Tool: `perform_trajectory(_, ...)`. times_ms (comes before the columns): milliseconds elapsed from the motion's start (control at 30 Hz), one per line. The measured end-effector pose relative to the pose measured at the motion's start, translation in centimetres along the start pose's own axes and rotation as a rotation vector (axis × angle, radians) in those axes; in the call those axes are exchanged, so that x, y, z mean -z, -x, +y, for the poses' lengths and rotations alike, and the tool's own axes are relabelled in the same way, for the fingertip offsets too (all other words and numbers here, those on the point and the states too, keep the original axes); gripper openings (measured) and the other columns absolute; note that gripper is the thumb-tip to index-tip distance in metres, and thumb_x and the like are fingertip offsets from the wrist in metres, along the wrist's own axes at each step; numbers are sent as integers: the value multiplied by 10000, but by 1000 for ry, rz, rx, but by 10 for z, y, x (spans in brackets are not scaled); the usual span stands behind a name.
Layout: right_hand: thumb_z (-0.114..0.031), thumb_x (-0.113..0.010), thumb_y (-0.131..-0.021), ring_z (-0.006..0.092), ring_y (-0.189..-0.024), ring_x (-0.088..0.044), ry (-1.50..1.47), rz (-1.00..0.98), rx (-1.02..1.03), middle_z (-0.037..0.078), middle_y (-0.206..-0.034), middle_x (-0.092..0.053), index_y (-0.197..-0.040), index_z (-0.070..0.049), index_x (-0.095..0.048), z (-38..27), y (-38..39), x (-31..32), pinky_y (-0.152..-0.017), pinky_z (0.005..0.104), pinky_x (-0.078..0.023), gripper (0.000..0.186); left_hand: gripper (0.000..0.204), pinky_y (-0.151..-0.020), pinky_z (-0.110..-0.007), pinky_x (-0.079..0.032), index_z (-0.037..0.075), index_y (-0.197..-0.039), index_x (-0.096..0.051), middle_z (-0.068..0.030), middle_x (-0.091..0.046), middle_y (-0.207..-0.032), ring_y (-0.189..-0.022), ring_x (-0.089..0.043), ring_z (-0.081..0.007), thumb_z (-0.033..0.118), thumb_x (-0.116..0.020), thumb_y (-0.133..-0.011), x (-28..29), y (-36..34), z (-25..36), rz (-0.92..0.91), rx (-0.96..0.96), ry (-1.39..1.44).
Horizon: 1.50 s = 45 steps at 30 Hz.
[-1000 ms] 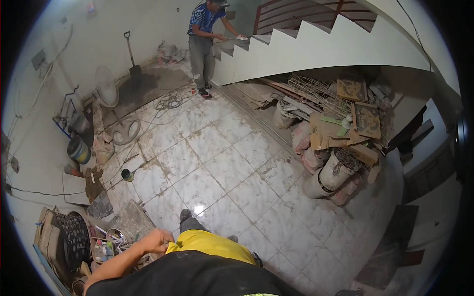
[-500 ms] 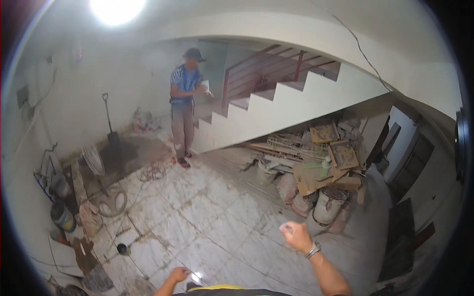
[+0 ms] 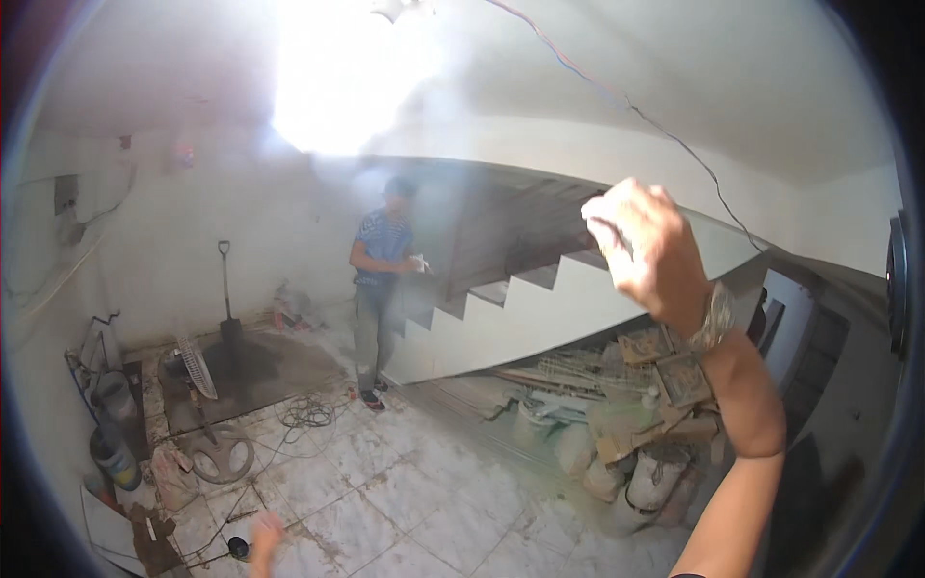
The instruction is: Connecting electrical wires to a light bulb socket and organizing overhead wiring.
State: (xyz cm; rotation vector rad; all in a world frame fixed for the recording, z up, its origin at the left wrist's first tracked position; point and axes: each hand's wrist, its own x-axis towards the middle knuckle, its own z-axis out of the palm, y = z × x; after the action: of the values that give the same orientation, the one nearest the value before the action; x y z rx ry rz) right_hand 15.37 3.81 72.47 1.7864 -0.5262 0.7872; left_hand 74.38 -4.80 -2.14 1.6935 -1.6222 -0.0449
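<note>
Behind the right hand (image 3: 650,255), a white staircase (image 3: 511,334) goes up toward the right. To the hand's left, a very bright light (image 3: 337,82) glares near the pale ceiling (image 3: 626,58). Below the hand, the tiled floor (image 3: 424,520) is white and dirty.

Right hand (image 3: 650,252) now higher, in front of the staircase (image 3: 525,323)

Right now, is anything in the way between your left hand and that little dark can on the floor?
Nothing visible. The left hand, blurred, shows just right of the dark can in the picture, with no object between them. How high it is above the floor, I can't tell.
</note>
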Motion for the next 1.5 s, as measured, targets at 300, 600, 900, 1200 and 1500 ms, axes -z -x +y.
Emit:
perform_trajectory(300, -55, -604, -854, 340, -707, -608, 92, 187, 40, 122, -786, -611, -858, -68, -643, 113, -133, -49, -642, 435, -475, 41, 239, -782, -230, -494, 68, -1240, -578, 5, -618, -999, -820, -577, -67, 190, -518, -1042, 385, -251, 366, 437, -326, 940)
perform_trajectory(600, -108, -544, -911, 352, -762, -715, 187, -11, -259, 278, -910, -695, -995, 68, -659, 166, -206, -95, -647, 440, -569, 227, 185, -806, -232, -482, 83, -1152, -640, 17, -620, -916, -812, -570, -58, 152, -538, -1014, 458, -219, 461, 573, -476, 700)
perform_trajectory(900, -185, -567, -928, 378, -870, -716, 5, 140, -264, 267, -916, -707, -924, 44, -699, 180, -244, -146, -739, 463, -548, 264, 124, -676, -234, -432, 33, -1007, -629, -5, -545, -767, -715, -519, -84, 31, -526, -939, 452, -215, 434, 546, -501, 200)
perform_trajectory(1200, -129, -584, -902, 287, -785, -680, -176, 137, -295, 168, -854, -697, -951, -43, -722, 170, -228, -150, -700, 408, -513, 169, 324, -809, -280, -433, 46, -1221, -659, 16, -467, -808, -722, -432, -104, 267, -520, -1029, 568, -304, 528, 560, -947, 438)
perform_trajectory(1500, -103, -607, -899, 274, -796, -692, -189, 262, -438, 115, -935, -741, -1005, -117, -762, 149, -217, -171, -734, 370, -547, 188, 411, -947, -332, -467, 88, -1291, -639, -23, -609, -949, -888, -576, -145, 350, -577, -980, 570, -387, 646, 264, -858, 369)
